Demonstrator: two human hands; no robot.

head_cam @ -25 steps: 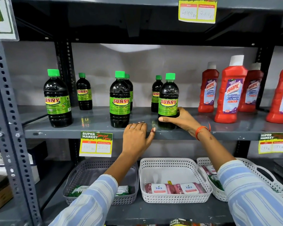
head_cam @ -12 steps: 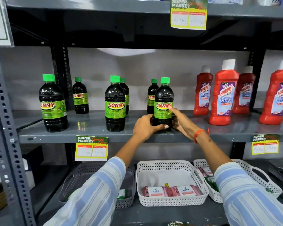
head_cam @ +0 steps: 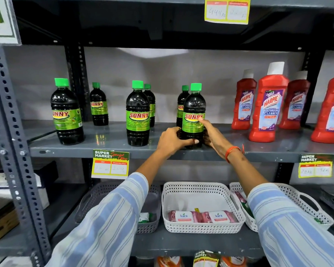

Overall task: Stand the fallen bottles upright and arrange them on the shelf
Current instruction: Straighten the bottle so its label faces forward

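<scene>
Several dark Sunny bottles with green caps stand upright on the grey shelf (head_cam: 108,145). The front right Sunny bottle (head_cam: 193,105) is upright near the shelf's front edge, and both my hands wrap its lower part. My left hand (head_cam: 172,140) grips its base from the left, thumb across the front. My right hand (head_cam: 213,136) holds it from the right, a finger lying on the label. Another Sunny bottle (head_cam: 182,105) stands just behind it. Further left are the middle front bottle (head_cam: 137,114) and the far-left bottle (head_cam: 66,112).
Red Harpic bottles (head_cam: 268,105) stand at the right of the same shelf. Below are a white basket (head_cam: 202,224) with Kara packs, a grey basket (head_cam: 148,224) and another white basket (head_cam: 305,207). A perforated steel post (head_cam: 14,132) rises at left. Price tags hang on shelf edges.
My left hand rose from the shelf edge and closed on the bottle's base. My right hand shifted from behind the bottle to its right side. The bottle stays upright.
</scene>
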